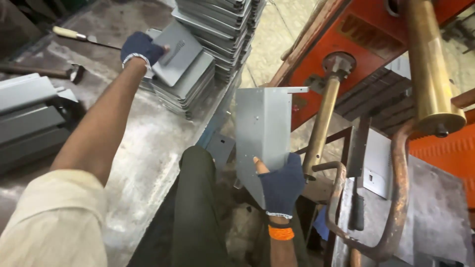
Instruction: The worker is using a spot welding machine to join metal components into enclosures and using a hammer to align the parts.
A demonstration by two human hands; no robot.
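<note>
My left hand (141,48), in a dark blue fingerless glove, reaches out to the back of the bench and grips a small grey sheet-metal plate (179,53) lifted at a tilt off a stack of like plates (190,86). My right hand (282,183), gloved the same with an orange wristband, holds a taller bent grey metal panel (262,128) upright by its lower edge. The panel stands just left of a brass rod (321,123) of the orange machine.
A taller pile of grey plates (222,24) stands behind the first. Grey metal parts (29,118) lie at the left; a hammer (74,34) rests at the bench's back. The orange machine (366,44) with brass cylinders (430,64) and copper tubing (396,198) fills the right.
</note>
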